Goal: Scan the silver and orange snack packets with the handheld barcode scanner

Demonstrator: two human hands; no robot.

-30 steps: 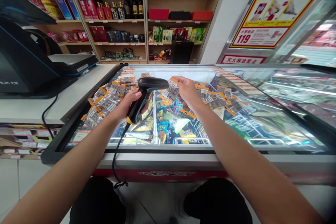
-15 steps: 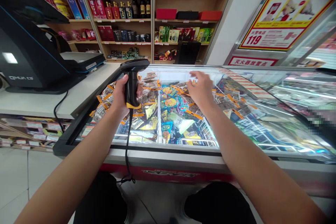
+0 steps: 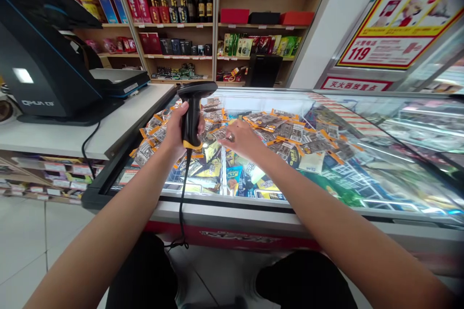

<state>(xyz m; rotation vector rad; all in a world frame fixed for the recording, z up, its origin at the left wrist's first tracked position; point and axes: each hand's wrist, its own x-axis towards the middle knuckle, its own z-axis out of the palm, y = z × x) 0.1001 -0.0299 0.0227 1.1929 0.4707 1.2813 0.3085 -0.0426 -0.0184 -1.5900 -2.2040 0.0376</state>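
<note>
My left hand (image 3: 176, 133) is wrapped round the handle of a black barcode scanner (image 3: 190, 123) with yellow trim, held upright over the glass-topped freezer (image 3: 235, 205). A black cord hangs from the handle's base. My right hand (image 3: 242, 137) is just to the right of the scanner, its thumb and fingers drawn together. An orange-edged packet (image 3: 218, 133) is at its fingertips; whether they grip it I cannot make out. Many clear packets with orange edges (image 3: 290, 130) lie beneath and around. Blue and yellow bags (image 3: 234, 176) show below the right hand.
On the left, a counter (image 3: 72, 140) carries a black register with a scale (image 3: 118, 79). Behind the freezer stand shelves (image 3: 174, 25) with bottles, boxes and bags. White wire dividers (image 3: 224, 174) part the freezer's contents. A sign (image 3: 384, 48) hangs on the right.
My right hand has moved left and down towards the scanner, and its fingers have drawn together. My left hand still holds the scanner. The view has shifted slightly.
</note>
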